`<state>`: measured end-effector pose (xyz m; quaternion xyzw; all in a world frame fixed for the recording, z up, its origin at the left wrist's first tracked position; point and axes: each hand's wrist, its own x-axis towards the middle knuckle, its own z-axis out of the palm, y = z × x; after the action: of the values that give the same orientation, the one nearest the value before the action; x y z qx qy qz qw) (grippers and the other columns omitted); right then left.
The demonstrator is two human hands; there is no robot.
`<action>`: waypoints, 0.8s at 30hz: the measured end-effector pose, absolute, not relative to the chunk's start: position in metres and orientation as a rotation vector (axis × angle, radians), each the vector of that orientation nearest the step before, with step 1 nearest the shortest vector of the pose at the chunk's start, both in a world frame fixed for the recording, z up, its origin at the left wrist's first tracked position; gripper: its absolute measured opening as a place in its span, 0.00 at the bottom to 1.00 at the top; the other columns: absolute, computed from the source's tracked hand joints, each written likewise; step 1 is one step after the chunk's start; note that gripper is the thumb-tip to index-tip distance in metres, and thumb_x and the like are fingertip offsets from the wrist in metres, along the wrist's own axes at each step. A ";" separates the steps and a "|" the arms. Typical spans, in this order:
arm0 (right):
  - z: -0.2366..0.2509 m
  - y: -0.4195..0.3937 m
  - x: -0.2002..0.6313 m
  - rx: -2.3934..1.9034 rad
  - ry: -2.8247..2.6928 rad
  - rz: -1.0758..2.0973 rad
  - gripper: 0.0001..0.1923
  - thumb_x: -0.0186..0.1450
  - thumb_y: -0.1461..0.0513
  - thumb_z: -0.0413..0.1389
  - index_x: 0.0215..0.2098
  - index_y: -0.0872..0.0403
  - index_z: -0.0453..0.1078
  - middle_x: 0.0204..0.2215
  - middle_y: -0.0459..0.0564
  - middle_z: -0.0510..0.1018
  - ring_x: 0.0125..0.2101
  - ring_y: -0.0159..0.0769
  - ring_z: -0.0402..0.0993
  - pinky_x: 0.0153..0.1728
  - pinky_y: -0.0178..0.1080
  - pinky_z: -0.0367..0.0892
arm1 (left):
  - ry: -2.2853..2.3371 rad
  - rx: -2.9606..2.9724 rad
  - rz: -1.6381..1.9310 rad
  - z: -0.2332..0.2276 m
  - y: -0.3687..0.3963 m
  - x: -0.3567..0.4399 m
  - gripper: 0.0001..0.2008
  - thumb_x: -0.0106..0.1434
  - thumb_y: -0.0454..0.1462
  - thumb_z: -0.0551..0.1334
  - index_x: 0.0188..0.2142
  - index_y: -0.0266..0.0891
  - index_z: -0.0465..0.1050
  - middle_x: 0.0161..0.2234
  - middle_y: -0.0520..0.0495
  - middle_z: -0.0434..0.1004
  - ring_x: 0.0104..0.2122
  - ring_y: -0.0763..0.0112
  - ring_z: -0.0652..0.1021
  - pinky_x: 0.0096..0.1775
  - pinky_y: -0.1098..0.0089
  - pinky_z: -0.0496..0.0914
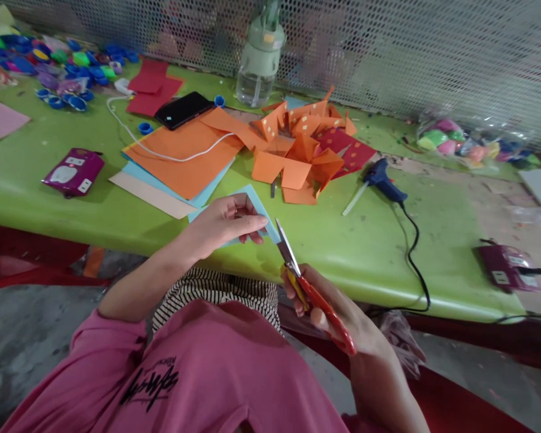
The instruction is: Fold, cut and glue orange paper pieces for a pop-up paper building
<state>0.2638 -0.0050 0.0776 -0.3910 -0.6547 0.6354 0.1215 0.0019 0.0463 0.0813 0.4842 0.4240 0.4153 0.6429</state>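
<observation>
Green table (49, 180) carries orange paper sheets (184, 159). Left hand (220, 225) pinches a light blue paper piece (256, 207) above the table's near edge; right hand (338, 313) grasps red-handled scissors (306, 279), blades touching the piece.

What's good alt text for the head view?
Left hand holds a light blue paper piece while the right hand cuts it with red-handled scissors at the edge of a green table strewn with orange paper and a glue gun.

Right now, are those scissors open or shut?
Nearly shut: the scissors in the right hand show blades lying together as one strip, tips touching the blue paper.
</observation>
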 end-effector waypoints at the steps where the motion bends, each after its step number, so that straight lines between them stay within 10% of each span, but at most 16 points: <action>1: 0.077 -0.004 0.264 -1.139 -1.915 1.864 0.27 0.64 0.37 0.53 0.43 0.50 0.61 0.31 0.46 0.68 0.28 0.31 0.64 0.28 0.37 0.63 | 0.968 1.107 0.947 0.082 0.047 0.001 0.12 0.57 0.43 0.67 0.33 0.37 0.69 0.27 0.52 0.77 0.25 0.75 0.78 0.26 0.74 0.67; 19: 0.080 -0.007 0.264 -1.165 -1.952 1.769 0.29 0.62 0.36 0.53 0.43 0.51 0.64 0.30 0.46 0.69 0.27 0.30 0.64 0.26 0.36 0.64 | 1.005 1.105 1.047 0.080 0.047 -0.003 0.12 0.58 0.42 0.68 0.31 0.39 0.69 0.29 0.50 0.80 0.25 0.74 0.79 0.25 0.74 0.68; 24: 0.077 0.009 0.291 -1.594 -2.215 1.042 0.30 0.56 0.45 0.64 0.50 0.51 0.67 0.36 0.51 0.78 0.32 0.39 0.74 0.32 0.40 0.71 | 1.057 1.055 1.223 0.085 0.049 -0.012 0.13 0.59 0.44 0.68 0.32 0.39 0.68 0.30 0.51 0.80 0.22 0.77 0.78 0.24 0.75 0.67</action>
<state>0.2911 0.0089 0.0768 -0.5423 -0.7538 0.3544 0.1101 -0.0121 0.0486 0.0846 0.4492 0.4503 0.5208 0.5694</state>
